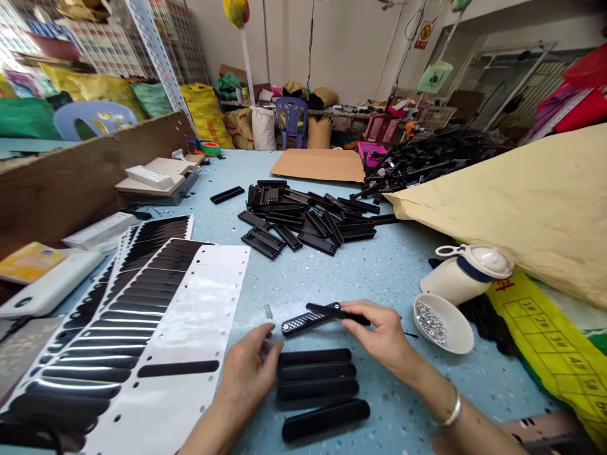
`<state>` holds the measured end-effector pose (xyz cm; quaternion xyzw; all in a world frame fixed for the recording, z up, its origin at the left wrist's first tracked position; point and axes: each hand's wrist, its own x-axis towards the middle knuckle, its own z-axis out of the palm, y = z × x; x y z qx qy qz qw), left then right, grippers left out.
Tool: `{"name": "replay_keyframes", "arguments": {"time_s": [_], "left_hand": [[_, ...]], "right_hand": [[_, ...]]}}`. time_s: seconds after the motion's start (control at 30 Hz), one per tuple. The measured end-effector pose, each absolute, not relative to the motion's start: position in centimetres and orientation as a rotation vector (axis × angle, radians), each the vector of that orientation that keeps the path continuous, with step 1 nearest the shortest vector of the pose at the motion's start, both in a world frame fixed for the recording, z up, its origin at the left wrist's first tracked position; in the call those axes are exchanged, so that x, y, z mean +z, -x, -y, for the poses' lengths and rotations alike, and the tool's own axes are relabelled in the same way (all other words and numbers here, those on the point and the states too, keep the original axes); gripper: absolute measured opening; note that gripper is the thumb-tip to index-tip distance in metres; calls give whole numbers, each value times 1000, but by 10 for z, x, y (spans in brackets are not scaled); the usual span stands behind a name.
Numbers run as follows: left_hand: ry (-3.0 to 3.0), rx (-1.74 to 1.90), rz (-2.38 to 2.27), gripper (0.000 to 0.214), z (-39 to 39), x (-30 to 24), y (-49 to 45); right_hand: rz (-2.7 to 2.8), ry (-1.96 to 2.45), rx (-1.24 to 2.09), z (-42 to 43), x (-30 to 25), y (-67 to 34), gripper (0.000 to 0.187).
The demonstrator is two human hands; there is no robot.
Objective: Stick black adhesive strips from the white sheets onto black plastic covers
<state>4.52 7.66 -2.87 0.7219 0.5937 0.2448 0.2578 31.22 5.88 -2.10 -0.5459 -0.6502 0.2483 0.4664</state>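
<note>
Black held strip, long axis crosswise, tip leftward

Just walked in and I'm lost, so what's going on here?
A person's right hand holds a dark strip over a lattice-topped black piece. The left hand, apparently empty, is beside smooth black bars: three close together, one set apart. Farther back lies a heap of black pieces; a white sheet with black strips lies on the left.
</note>
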Motion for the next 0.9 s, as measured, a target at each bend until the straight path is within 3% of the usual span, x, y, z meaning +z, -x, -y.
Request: {"name": "replay_keyframes", "arguments": {"time_s": [0.27,0.9], "left_hand": [[-1867,691,-1415,23,-85,-21,-57],[-1637,734,-1424,20,-78,-18,-55]], "right_hand": [[1752,1290,637,-74,-38,-311,14],[1898,1235,542,-61,-31,-295,17]]}}
